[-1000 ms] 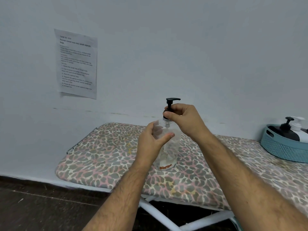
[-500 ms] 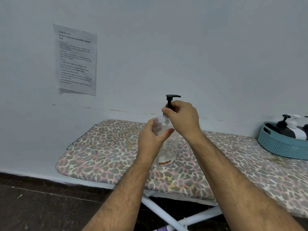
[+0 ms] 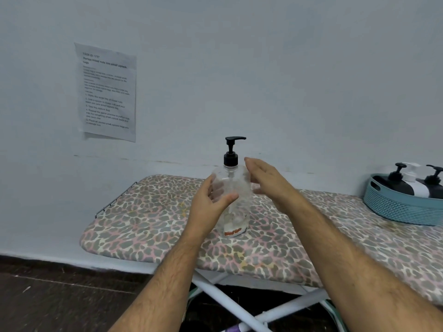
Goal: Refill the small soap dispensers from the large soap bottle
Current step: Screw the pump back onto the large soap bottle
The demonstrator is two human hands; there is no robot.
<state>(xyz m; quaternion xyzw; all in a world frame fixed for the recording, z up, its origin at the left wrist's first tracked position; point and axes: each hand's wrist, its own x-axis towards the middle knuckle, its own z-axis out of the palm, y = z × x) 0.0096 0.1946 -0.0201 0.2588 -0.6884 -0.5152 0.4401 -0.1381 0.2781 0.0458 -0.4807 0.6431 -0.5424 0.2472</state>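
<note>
A clear plastic soap bottle (image 3: pixel 236 188) with a black pump (image 3: pixel 231 152) stands upright on the leopard-print ironing board (image 3: pixel 148 224). It looks almost empty, with an orange label low on its body. My left hand (image 3: pixel 211 204) grips the bottle's body from the left, thumb across the front. My right hand (image 3: pixel 266 180) hovers just right of the bottle's shoulder with straight fingers, holding nothing. The pump cap sits on the bottle's neck.
A teal ribbed basket (image 3: pixel 395 207) at the board's right end holds black and white pump dispensers (image 3: pixel 412 182). A printed sheet (image 3: pixel 107 92) is taped to the wall. The board's white legs (image 3: pixel 239 305) cross below; dark floor lies to the left.
My right hand has let go of the pump collar and dropped to the right of the bottle, fingers straightened. The left hand still grips the bottle.
</note>
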